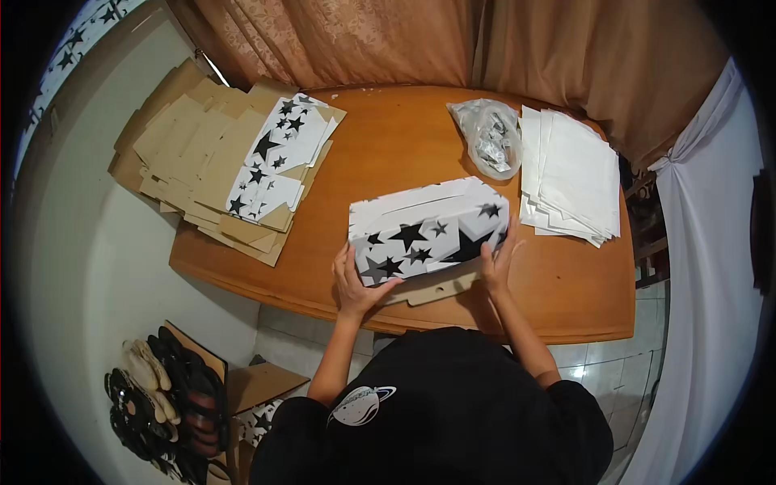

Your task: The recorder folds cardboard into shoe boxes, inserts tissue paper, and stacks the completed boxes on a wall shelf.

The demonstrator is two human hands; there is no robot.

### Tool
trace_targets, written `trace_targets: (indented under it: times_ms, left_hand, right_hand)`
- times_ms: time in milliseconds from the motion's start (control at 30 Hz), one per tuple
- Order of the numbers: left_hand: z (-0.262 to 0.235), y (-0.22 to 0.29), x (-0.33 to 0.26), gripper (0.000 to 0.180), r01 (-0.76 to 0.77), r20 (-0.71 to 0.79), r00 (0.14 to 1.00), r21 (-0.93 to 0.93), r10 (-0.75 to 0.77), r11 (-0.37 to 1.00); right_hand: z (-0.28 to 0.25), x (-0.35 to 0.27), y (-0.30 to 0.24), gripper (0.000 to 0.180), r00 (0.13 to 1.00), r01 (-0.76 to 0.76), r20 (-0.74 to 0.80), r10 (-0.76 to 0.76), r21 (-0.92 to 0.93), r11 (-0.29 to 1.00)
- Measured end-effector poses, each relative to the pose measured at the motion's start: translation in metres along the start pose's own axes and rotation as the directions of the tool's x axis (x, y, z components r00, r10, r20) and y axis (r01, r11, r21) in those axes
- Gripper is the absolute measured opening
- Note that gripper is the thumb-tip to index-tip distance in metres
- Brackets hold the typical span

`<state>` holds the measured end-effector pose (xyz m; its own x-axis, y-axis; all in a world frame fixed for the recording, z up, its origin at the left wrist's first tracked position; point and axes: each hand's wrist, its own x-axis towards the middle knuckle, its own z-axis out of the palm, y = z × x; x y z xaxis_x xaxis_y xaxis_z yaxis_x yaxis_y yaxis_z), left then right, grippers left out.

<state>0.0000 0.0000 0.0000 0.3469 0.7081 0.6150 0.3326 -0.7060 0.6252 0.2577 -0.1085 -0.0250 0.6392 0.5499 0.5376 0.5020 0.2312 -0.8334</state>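
Between my hands is a white cardboard box (422, 236) patterned with black and grey stars, slightly tilted near the front of the table. My left hand (356, 281) wraps its lower left corner, with the thumb along the bottom edge. At the right end, my right hand (499, 263) grips the box, its thumb on the star-printed side and its fingers around the end. A plain brown cardboard flap (442, 289) with a small hole sticks out below the box toward me. White folded panels show along the far side of the box. Its underside is hidden.
Flat brown cardboard pieces (190, 137) are piled at the left, with a star-printed piece (275, 153) on top. Far right are a clear plastic bag (493, 141) of small items and white sheets (570, 174). Shoes (170, 396) lie beyond the wooden table's (388, 137) lower left edge.
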Motion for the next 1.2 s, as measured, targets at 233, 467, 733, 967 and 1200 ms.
trace_targets:
  times_ms: [233,467,733,967,1200]
  left_hand:
    - [-0.022,0.009,0.056,0.079,-0.222,0.163,0.971,0.356,0.174,0.908]
    - [-0.015,-0.034,0.109,0.074,-0.182,0.464,0.883,0.206,0.068,0.961]
    - [-0.014,-0.016,0.138,0.073,-0.226,0.534,0.845,0.324,0.02,0.918]
    - [-0.013,0.009,0.134,0.083,0.037,0.471,0.759,0.659,-0.45,0.751]
    - [-0.031,0.031,0.108,0.086,0.197,0.524,0.43,0.74,-0.735,0.643]
  right_hand:
    - [0.008,0.048,-0.024,0.06,0.982,-0.05,0.14,0.126,-0.449,0.892]
    - [0.021,0.042,-0.023,0.061,0.978,0.03,0.192,0.082,-0.519,0.854]
    - [0.026,0.015,-0.038,0.062,0.973,0.035,0.219,0.073,-0.452,0.892]
    - [0.035,-0.002,-0.051,0.051,0.93,0.044,0.348,0.115,-0.416,0.908]
    - [0.067,-0.012,-0.068,0.048,0.787,0.38,0.607,-0.109,-0.338,0.861]
